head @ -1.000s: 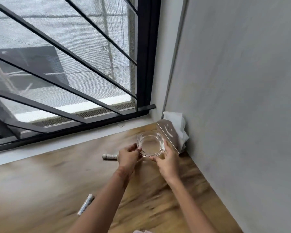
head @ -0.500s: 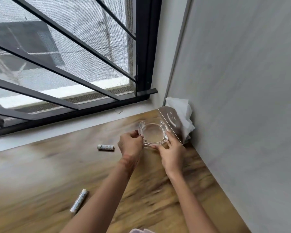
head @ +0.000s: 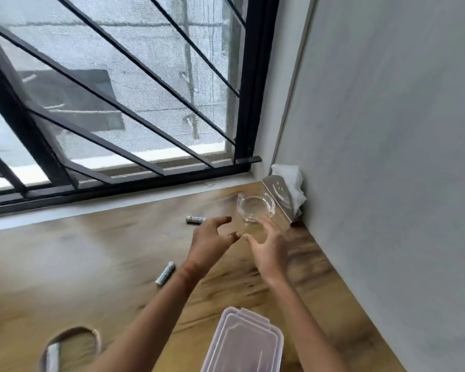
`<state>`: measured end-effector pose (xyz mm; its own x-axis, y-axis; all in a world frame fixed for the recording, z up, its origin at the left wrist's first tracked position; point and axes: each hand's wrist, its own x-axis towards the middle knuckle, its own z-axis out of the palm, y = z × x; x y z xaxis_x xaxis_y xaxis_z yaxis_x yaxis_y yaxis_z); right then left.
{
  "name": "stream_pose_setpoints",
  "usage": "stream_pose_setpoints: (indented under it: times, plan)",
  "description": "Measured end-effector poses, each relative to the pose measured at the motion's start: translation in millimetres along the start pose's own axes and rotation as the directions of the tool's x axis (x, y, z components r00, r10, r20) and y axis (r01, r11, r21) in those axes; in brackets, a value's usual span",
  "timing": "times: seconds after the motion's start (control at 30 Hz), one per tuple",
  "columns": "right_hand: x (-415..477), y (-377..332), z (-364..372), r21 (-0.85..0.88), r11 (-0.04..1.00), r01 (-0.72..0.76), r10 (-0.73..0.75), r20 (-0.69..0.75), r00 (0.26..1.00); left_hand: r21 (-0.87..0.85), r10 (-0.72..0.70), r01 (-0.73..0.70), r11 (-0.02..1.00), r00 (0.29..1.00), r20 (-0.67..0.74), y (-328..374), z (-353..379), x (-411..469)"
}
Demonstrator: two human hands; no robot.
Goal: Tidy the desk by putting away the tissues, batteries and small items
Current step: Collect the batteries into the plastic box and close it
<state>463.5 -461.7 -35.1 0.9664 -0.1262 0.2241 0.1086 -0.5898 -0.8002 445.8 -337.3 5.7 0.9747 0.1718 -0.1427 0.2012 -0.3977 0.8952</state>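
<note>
Head view: your left hand and right hand, fingers spread and empty, have let go of the glass dish; it looks placed, batteries left of it remain.

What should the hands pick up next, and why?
Probably the left hand should reach for the battery just past its fingertips. That hand holds nothing, and this battery lies loose on the desk, nearer than the other one.

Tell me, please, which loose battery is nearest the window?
The far battery, level beyond the left hand; the near battery lies angled beside that forearm.
</note>
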Motion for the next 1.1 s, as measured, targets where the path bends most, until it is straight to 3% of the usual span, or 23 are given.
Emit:
stream_pose_setpoints:
  times: [0.33,0.57,0.73,0.9,1.1]
  plan:
    - [-116,-53,8,0.067,0.996,0.056,-0.063,0.102,0.993,0.096,0.052,-0.038,0.995,0.989,-0.139,-53,-94,-133]
    - [-216,-92,20,0.056,0.996,0.066,-0.075,0.161,0.984,0.192,0.001,0.047,0.98,0.969,-0.245,-110,-150,-225]
    - [-286,-90,15,0.069,0.996,-0.061,0.052,0.13,0.99,0.184,-0.063,0.106,0.977,0.972,-0.226,-142,-159,-272]
    - [-336,-84,13,0.212,0.942,-0.259,0.229,0.157,0.961,0.154,-0.12,0.156,0.976,0.967,-0.224,-160,-152,-287]
    - [-345,-104,22,0.302,0.901,-0.31,0.275,0.155,0.949,0.116,-0.085,0.122,0.986,0.957,-0.278,-160,-157,-297]
